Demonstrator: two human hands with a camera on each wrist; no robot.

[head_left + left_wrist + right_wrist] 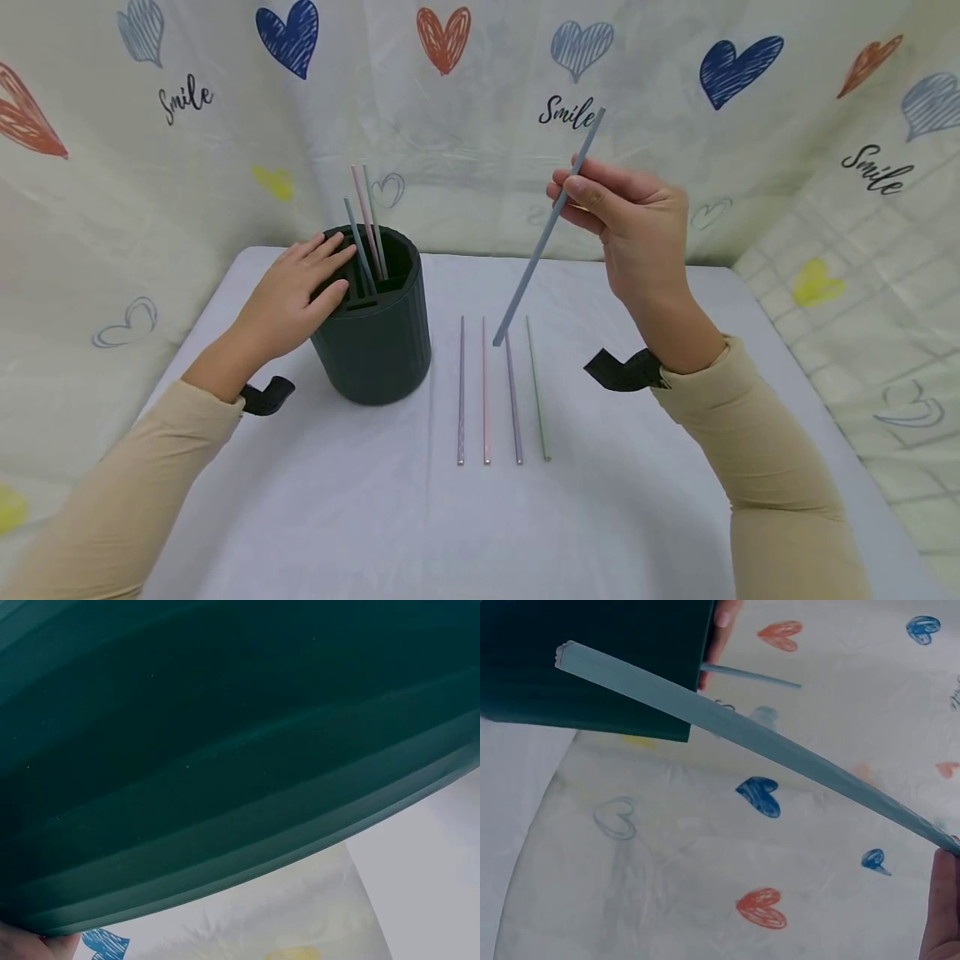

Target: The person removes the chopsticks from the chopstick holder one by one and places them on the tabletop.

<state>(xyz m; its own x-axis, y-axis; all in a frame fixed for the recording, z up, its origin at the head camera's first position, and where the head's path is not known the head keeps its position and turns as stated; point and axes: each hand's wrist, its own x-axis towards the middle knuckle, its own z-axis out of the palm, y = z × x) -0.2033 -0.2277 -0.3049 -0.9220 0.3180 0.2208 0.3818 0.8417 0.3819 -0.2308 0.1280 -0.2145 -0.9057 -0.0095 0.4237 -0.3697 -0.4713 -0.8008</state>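
My right hand [637,217] pinches a thin, straw-like blue stick [528,275] between thumb and fingers, raised at a slant above the table. Its lower end crosses the right wrist view as a long pale-blue stick [742,731]. On the left stands a dark green ribbed pen holder [375,358] with compartments. My left hand [296,287] rests on its rim, fingers extended over the top. A blue stick [360,242], a pink stick [363,200] and a green stick [375,225] stand in the holder. The ribbed wall [225,750] fills most of the left wrist view.
Right of the holder, a purple stick [461,392], a pink stick [486,392], a bluish-purple stick [515,408] and a green stick [537,392] lie in a row on the white table [360,517]. A heart-printed cloth [487,125] hangs behind.
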